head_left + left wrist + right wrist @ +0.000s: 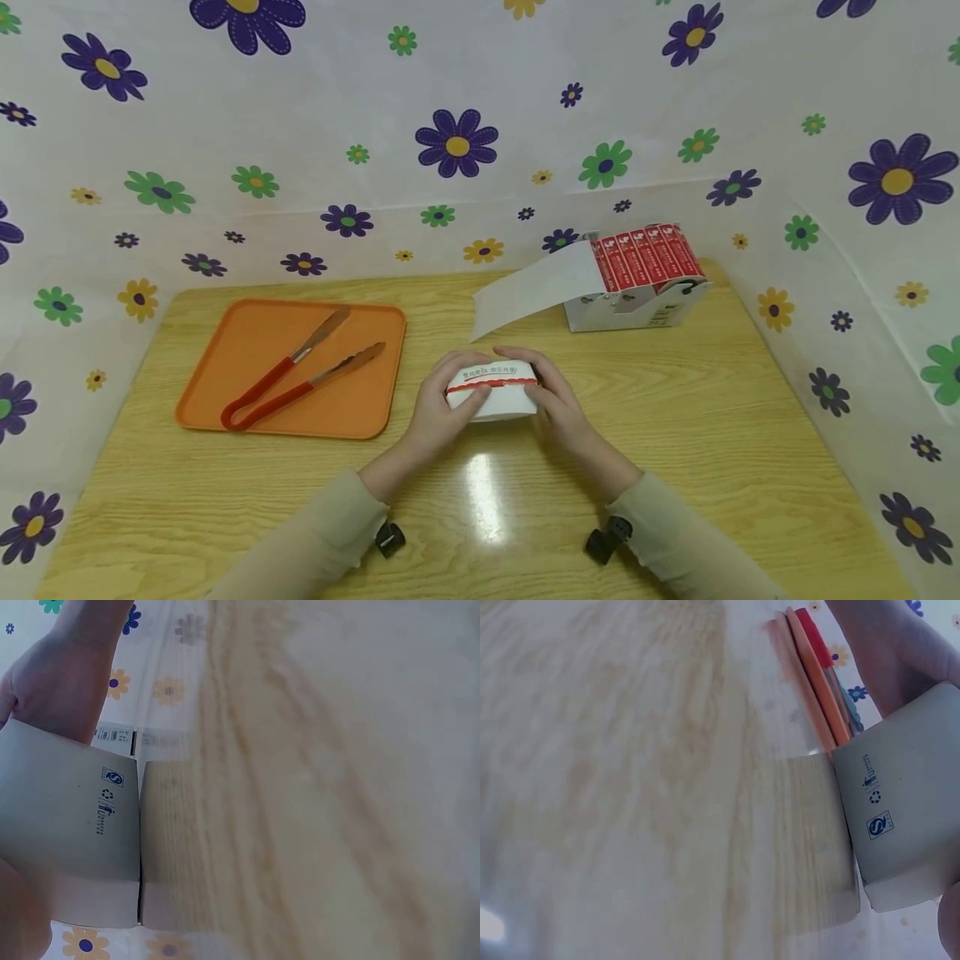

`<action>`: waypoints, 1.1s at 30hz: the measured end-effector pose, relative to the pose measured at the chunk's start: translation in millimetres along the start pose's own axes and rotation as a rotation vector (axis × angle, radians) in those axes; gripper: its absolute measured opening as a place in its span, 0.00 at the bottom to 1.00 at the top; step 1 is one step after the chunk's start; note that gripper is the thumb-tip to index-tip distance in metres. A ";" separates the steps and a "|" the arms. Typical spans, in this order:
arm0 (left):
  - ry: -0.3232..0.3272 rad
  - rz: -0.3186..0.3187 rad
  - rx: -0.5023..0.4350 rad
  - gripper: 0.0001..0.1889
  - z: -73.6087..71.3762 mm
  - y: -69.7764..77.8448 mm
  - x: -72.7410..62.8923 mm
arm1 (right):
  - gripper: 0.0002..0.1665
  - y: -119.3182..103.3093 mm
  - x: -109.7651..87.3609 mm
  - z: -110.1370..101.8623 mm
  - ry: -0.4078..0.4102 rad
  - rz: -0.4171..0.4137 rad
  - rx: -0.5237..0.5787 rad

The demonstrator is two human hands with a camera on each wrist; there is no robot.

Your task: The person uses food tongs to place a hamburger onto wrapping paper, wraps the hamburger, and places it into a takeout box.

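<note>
Both hands hold a small white box (492, 402) with a wavy red line and red and grey lettering, over the middle of the table. My left hand (442, 400) grips its left end, thumb on the near face; my right hand (557, 400) grips the right end the same way. Much of the fingers is hidden behind the box. In the left wrist view, the box's plain face (67, 817) carries small blue printed marks, and its lower edge is at or very near the tabletop. The right wrist view shows the same marked face (907, 802).
An orange tray (330, 421) bearing red-handled tongs (273, 407) lies to the left. At the back right stands a white carton (622, 312) holding several red boxes (648, 257) in a row; its lid flap (528, 287) slopes leftward. A flowered cloth (300, 125) surrounds the wooden table (712, 483).
</note>
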State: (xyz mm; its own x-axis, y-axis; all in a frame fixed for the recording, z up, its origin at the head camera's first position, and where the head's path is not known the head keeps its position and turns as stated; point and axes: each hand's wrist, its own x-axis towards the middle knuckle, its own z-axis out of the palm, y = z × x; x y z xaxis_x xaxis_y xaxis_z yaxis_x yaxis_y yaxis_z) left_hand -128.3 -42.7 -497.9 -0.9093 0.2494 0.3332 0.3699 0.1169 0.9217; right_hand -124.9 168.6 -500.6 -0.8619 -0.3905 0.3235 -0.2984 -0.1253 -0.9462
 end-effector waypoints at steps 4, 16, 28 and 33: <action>0.007 0.027 -0.014 0.14 0.1 -0.8 0.6 | 0.29 -1.6 0.4 1.1 0.003 -0.014 -0.025; 0.033 0.068 -0.007 0.13 5.0 -1.8 1.8 | 0.22 -1.9 -0.1 8.8 0.083 -0.026 -0.127; 0.040 0.068 -0.010 0.13 6.0 0.6 -1.5 | 0.17 -2.1 2.0 14.1 0.140 -0.022 -0.085; 0.048 0.070 -0.021 0.13 6.5 -0.2 -1.7 | 0.17 -2.1 6.2 19.6 0.209 -0.003 -0.089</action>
State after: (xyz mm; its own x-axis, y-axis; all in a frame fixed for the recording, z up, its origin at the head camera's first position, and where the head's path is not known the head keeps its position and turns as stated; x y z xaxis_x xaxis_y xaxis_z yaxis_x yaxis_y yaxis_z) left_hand -125.5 -36.9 -500.0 -0.8898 0.2094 0.4055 0.4290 0.0805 0.8997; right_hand -121.6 148.5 -496.8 -0.9243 -0.1915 0.3301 -0.3284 -0.0413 -0.9436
